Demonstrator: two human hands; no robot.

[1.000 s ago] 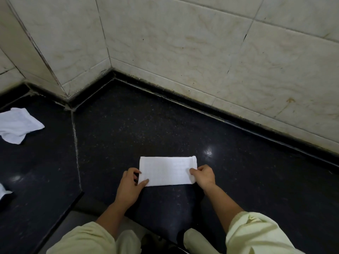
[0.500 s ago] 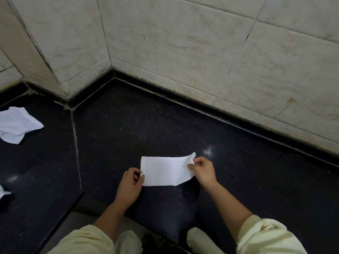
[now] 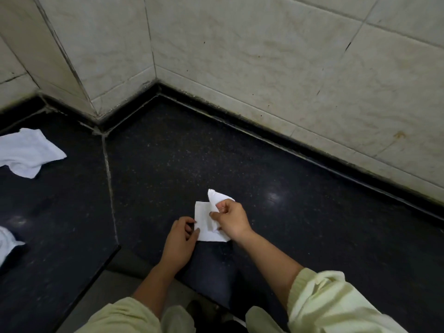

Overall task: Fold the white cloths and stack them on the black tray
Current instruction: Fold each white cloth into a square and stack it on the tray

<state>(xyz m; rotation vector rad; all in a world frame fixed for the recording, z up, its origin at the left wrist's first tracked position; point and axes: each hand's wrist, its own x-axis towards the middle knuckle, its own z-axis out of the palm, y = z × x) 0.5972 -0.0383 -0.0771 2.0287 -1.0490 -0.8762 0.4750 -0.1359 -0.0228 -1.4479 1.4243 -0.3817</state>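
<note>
A small white cloth [image 3: 204, 218], folded into a strip, lies on the black stone counter [image 3: 168, 164] in front of me. My right hand [image 3: 229, 218] pinches the strip's right end and holds it lifted over the left half, so that end stands up in a peak. My left hand [image 3: 180, 239] pinches the cloth's near left corner against the counter with thumb and fingers. No black tray is in view.
A crumpled white cloth [image 3: 26, 152] lies at the far left of the counter, and part of another white cloth [image 3: 7, 241] shows at the left edge. Tiled walls [image 3: 264, 68] close the back. The counter's front edge runs just below my left wrist.
The strip lay flat with a hand at each end. My right hand has since lifted the right end and swung it leftward over the cloth; my left hand stays at the left corner.
</note>
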